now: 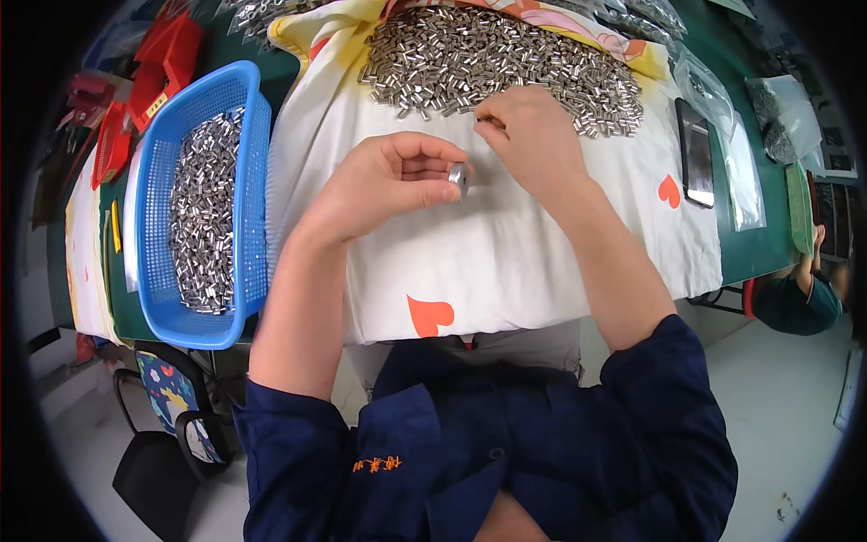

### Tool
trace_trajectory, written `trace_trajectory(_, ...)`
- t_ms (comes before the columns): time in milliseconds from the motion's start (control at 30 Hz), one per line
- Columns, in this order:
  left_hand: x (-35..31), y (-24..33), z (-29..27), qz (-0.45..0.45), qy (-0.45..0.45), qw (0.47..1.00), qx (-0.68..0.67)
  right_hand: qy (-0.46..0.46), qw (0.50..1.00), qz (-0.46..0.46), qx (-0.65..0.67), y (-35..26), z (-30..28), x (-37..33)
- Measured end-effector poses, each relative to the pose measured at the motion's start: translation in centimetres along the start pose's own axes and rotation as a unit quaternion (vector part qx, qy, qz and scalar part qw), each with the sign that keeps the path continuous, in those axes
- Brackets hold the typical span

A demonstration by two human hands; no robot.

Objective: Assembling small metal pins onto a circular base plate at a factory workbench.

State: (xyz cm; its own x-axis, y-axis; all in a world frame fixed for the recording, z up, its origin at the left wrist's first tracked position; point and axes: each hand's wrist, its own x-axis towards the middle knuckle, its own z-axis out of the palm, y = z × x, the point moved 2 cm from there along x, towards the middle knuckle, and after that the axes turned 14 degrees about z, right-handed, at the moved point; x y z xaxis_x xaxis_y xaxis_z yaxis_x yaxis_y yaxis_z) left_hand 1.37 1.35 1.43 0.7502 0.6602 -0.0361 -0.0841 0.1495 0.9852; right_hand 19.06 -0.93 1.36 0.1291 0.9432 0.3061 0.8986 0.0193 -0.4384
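Between the thumb and fingers of my left hand [384, 181] is a small silver metal disc [459, 179] with a dark hole in its face, raised over a white cloth [506, 271]. My right hand [535, 144] is further right and farther off, at the near edge of a wide heap of small shiny metal cylinders [506, 63]. Its fingertips are pinched together; what sits between them is too small to make out. The heap lies loose on the cloth's far part.
Left of the cloth stands a blue plastic basket [150, 226] holding many similar metal cylinders. Red bins [167, 54] are at the far left. A dark phone [694, 152] and clear plastic bags [741, 172] lie at the right. Another person [799, 294] is at the far right.
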Motion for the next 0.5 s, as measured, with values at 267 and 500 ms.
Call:
trace_trajectory(267, 0.4, -0.3, -0.3, 0.013, 0.011, 1.000, 0.002, -0.031, 0.999, 0.016, -0.014, -0.1, 0.2, -0.4)
trace_trajectory(500, 0.5, -1.0, -0.9, 0.042, 0.094, 0.993, -0.056, -0.149, 0.944, 0.129, 0.263, -1.7, -1.7, -0.4)
